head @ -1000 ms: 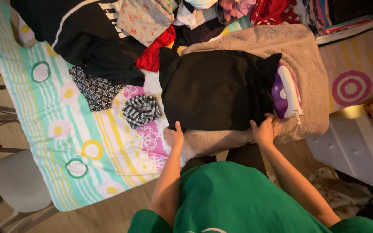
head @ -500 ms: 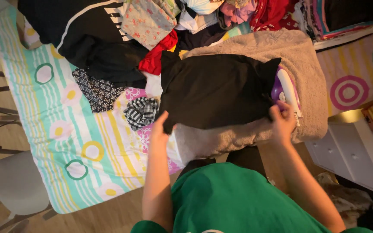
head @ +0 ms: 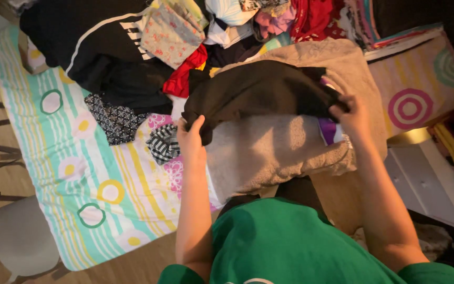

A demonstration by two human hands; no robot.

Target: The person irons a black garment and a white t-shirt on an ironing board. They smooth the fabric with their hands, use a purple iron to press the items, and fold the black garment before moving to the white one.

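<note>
A black garment (head: 261,89) is lifted off a beige towel (head: 279,150) that covers the surface in front of me. My left hand (head: 191,139) grips its near left edge and my right hand (head: 350,114) grips its near right edge, folding that edge away from me. A purple and white object (head: 331,130) peeks out just under my right hand. My green shirt fills the bottom of the view.
A pile of mixed clothes (head: 148,58) lies at the back, with a red piece (head: 185,76) and a striped piece (head: 163,143). A striped cloth with circles (head: 80,173) covers the table on the left. A grey chair (head: 19,236) and white drawers (head: 429,184) stand alongside.
Both hands have lifted the near edge of the black garment off the towel and carried it away from me, so more of the towel shows.
</note>
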